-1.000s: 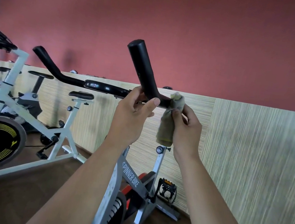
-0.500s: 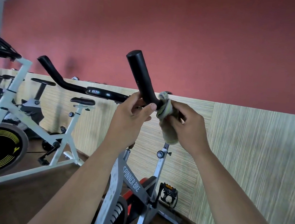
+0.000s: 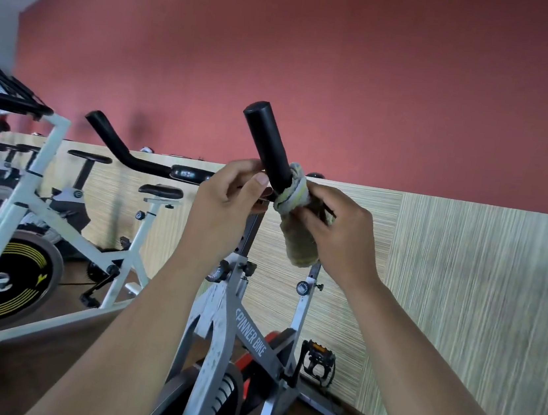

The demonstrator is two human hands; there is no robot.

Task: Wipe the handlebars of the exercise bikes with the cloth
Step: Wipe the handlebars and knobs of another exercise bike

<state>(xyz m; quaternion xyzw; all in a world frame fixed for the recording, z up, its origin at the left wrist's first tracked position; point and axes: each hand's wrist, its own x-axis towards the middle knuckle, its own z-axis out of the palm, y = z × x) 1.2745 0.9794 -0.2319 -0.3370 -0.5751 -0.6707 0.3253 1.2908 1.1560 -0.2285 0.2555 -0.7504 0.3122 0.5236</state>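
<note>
Cloth (image 3: 296,200): now wound round the foot of the handlebar's (image 3: 268,144) upright right end, tail hanging below; a second ago it only hung pinched at the bend
Right hand (image 3: 341,236): grasping the cloth against the bar
Left hand (image 3: 227,208): gripping the bar just left of the cloth, steadying it
Meaning: wiping this end looks just begun; the length up to the tip seems undone

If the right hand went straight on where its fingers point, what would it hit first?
The right hand grips the beige yellow-edged cloth wrapped round the black padded handlebar, so that bar comes first; beyond it, probably the left hand, though depth is unclear.
</note>
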